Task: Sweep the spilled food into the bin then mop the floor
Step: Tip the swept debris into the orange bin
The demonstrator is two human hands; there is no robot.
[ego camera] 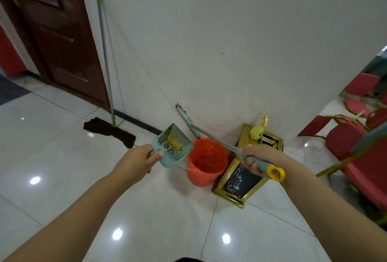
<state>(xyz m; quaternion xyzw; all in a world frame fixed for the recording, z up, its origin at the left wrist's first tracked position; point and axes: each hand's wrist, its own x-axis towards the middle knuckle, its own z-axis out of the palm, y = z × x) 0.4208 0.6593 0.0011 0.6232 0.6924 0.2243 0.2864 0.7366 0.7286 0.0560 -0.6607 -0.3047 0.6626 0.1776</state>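
Yellow-green crumbly spilled food (pixel 174 141) lies heaped in a pale teal plastic dustpan (pixel 173 146) with a toothed comb edge, held tilted in the air just left of a round orange plastic bin (pixel 206 160) on the glossy white tiled floor (pixel 62 178). The left hand (pixel 136 160) grips the dustpan's handle, fingers curled round it. The right hand (pixel 258 158) wraps its fingers round the teal, yellow-capped handle of a thin metal-shafted broom (pixel 215 139), whose head rests at the white wall. A green-handled flat mop with a dark cloth pad (pixel 109 130) leans on that wall beside a brown wooden door (pixel 52 31). A gold-framed black marble-patterned box (pixel 244 175) touches the bin.
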